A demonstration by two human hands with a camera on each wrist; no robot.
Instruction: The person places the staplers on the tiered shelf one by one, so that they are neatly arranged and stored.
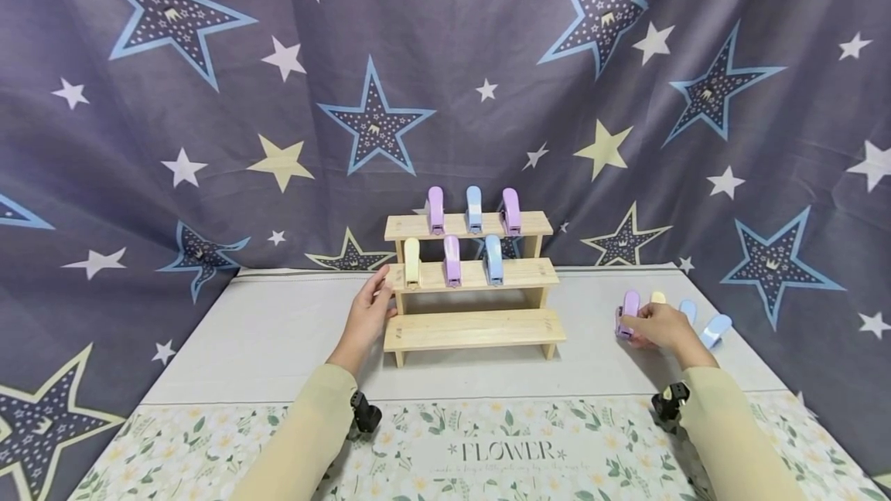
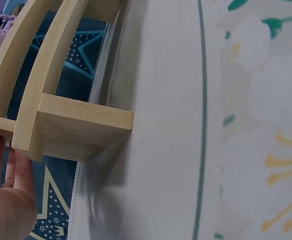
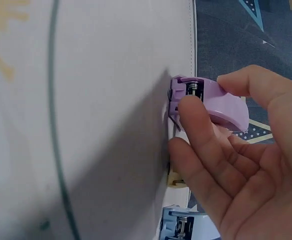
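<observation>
A three-tier wooden stand (image 1: 473, 328) bears small hole punches: purple, blue and purple on the top step, and a yellow punch (image 1: 412, 263), a purple punch (image 1: 452, 261) and a blue punch (image 1: 493, 260) on the middle one. My left hand (image 1: 366, 315) touches the left end of the middle step, its fingers (image 2: 23, 172) fairly straight against the wood. Far to the right, my right hand (image 1: 661, 327) pinches a purple hole punch (image 3: 228, 107) between thumb and fingers, low over the white surface. Fingertips cover part of its side.
Beside and behind my right hand stand a yellow punch (image 1: 657, 298) and two blue punches, one of them leaning blue punch (image 1: 715, 329). A starry curtain (image 1: 473, 45) hangs behind the table. A flowered mat (image 1: 501, 424) covers the front.
</observation>
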